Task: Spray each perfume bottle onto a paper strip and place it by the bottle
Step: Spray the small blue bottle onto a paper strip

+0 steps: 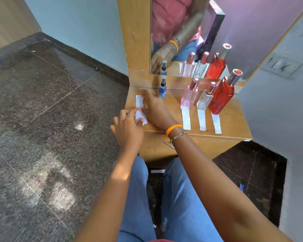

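Four perfume bottles stand on the wooden shelf: a small blue bottle at the left, then a pink bottle, a clear bottle and a tall red bottle. A white paper strip lies in front of each of the pink, clear and red bottles. At the shelf's left end lie white paper strips. My left hand pinches one strip by its near end. My right hand rests flat across the strips, fingers spread, just left of the blue bottle.
A mirror on the wooden back panel reflects the bottles and my arm. A wall with a switch plate closes in on the right. Dark granite floor spreads to the left. A metal drawer handle sits under the shelf edge.
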A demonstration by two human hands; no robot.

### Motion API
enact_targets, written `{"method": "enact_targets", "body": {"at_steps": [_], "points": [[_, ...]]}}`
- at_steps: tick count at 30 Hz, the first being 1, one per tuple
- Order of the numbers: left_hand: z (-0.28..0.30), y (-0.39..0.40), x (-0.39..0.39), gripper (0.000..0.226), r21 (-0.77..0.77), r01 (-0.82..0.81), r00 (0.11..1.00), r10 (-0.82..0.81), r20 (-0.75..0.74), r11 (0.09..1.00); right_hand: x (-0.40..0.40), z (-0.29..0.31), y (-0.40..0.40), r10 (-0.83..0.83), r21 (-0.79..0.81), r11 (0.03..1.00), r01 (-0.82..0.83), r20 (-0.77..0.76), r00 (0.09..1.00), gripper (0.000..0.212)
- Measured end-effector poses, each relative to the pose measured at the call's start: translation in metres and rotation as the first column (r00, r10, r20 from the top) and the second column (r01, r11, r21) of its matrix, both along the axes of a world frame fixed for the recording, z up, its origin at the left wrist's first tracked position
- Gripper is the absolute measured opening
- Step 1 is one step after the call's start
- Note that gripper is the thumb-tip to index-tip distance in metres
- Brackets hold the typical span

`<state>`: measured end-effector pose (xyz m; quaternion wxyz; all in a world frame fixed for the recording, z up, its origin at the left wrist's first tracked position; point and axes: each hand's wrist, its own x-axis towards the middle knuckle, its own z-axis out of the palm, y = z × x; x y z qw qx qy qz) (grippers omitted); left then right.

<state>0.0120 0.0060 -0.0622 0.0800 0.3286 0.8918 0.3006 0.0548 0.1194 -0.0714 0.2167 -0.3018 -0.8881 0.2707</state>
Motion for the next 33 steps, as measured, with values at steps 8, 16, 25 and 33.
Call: {"method": "enact_targets", "body": {"at_steps": [8, 16, 25, 33], "points": [[-0.001, -0.001, -0.001, 0.041, -0.010, 0.008, 1.000, -0.008, -0.001, 1.000, -0.008, 0.004, 0.000, -0.066, -0.078, 0.996, 0.053, -0.184, 0.981, 0.033], [-0.004, 0.001, -0.002, 0.040, 0.010, -0.006, 0.999, 0.005, 0.041, 1.000, -0.019, 0.003, -0.002, -0.305, -0.326, 0.928, 0.179, -0.392, 0.868, 0.021], [-0.006, 0.000, -0.004, 0.039, 0.058, -0.009, 0.996, 0.004, 0.088, 0.998, -0.015, 0.003, -0.006, -0.264, -0.136, 0.964, 0.230, -0.353, 0.898, 0.005], [-0.008, -0.001, -0.004, 0.039, 0.051, -0.002, 0.997, -0.002, 0.071, 0.999, -0.012, -0.002, -0.008, -0.190, -0.001, 0.979, 0.205, -0.385, 0.903, 0.005]]}}
